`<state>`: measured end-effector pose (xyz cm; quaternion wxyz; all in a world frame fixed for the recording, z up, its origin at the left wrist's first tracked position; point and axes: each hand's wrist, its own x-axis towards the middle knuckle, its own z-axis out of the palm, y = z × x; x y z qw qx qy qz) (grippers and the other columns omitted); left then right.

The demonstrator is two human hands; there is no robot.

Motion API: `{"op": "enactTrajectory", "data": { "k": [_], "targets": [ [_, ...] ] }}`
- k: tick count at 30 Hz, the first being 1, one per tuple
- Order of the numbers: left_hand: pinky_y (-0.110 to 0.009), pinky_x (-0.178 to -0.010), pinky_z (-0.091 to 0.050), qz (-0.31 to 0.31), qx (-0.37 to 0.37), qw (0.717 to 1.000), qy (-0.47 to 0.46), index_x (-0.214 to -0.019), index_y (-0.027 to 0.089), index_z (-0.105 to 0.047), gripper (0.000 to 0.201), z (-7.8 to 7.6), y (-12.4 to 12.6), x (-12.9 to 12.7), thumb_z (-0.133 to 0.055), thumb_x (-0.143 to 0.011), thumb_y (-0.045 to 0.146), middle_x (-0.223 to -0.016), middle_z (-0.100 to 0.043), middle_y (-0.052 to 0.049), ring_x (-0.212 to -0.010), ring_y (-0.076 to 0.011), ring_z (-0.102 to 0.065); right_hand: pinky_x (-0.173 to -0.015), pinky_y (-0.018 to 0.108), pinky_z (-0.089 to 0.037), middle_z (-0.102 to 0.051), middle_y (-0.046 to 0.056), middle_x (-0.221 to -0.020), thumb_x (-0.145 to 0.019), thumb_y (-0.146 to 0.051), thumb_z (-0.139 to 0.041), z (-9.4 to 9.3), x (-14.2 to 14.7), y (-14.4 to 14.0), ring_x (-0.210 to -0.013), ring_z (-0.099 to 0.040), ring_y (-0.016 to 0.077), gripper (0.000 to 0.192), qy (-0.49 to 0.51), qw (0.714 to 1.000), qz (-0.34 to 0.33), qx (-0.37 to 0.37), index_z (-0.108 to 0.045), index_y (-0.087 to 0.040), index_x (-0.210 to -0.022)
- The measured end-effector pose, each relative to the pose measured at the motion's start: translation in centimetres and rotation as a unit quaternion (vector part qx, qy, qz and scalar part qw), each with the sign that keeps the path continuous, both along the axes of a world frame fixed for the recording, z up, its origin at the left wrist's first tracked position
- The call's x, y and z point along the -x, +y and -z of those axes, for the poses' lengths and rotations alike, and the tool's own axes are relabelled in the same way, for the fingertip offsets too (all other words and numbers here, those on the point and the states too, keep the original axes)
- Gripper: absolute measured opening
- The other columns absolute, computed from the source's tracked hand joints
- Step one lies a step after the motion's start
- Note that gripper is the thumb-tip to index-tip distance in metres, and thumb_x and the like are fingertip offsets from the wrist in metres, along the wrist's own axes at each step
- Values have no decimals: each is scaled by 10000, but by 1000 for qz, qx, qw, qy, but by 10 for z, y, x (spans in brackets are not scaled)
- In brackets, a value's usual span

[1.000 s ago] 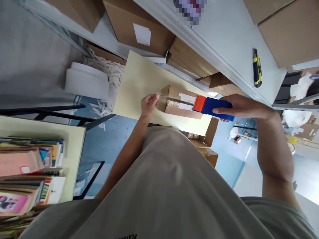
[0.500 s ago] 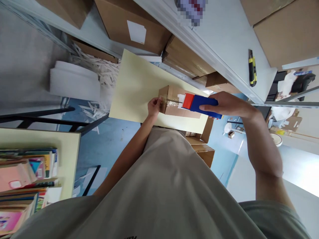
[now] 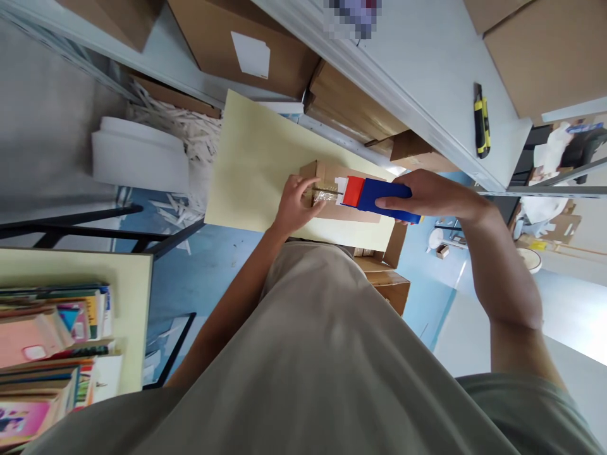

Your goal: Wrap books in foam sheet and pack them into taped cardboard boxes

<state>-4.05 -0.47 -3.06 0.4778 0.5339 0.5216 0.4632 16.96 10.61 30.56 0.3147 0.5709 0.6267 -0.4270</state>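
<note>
A small cardboard box (image 3: 327,172) lies on a pale yellow table (image 3: 256,164) in front of me. My right hand (image 3: 427,194) grips a blue and red tape dispenser (image 3: 374,193) and holds it over the top of the box. Clear tape (image 3: 325,194) runs from the dispenser's red end along the box. My left hand (image 3: 296,205) presses flat on the left end of the box, over the end of the tape.
A yellow and black utility knife (image 3: 481,120) lies on the grey shelf (image 3: 427,69) at the right. Large cardboard boxes (image 3: 246,44) stand on the shelves behind. White foam sheets (image 3: 140,158) and paper shreds lie at the left. Stacked books (image 3: 52,341) fill a table at lower left.
My left hand came down from pinching the tape end in the air to pressing on the box's left end. The dispenser moved left along the box top.
</note>
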Motion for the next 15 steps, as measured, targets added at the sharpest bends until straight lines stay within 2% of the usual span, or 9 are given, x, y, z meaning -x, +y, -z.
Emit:
{"op": "enactTrajectory", "data": {
  "k": [2,4,10,15],
  "targets": [
    [-461,-1124,-575,44,-12,998,47,-1317,260,-774,461,-16,11,3,-919,-883,315,-1255,-667,-89,-1206,-294,-668,-685,362,-495,-750,44,-746,-942,-896,-732,1,0,1,-712,-713,222,658,4,1000,6,3,-800,-242,-934],
    [-457,-1149,-561,70,5,995,71,-1228,245,-783,346,-25,20,4,-899,-903,258,-1253,-664,-96,-1157,-283,-684,-703,375,-489,-740,52,-752,-932,-876,-765,2,0,4,-759,-728,252,630,8,1000,10,4,-817,-249,-973],
    [-407,-1092,-588,87,39,992,85,-1178,241,-782,286,-26,21,8,-865,-910,182,-1248,-651,-76,-990,-218,-691,-696,391,-464,-727,73,-723,-885,-875,-815,15,-22,19,-807,-732,292,642,-5,1000,-16,3,-830,-237,-960],
    [-404,-1065,-611,74,54,991,101,-1179,243,-790,300,-26,17,8,-878,-896,194,-1191,-633,-55,-935,-188,-671,-712,390,-497,-760,63,-736,-854,-894,-818,42,-55,27,-783,-724,279,648,8,999,-16,46,-826,-250,-922]
  ]
}}
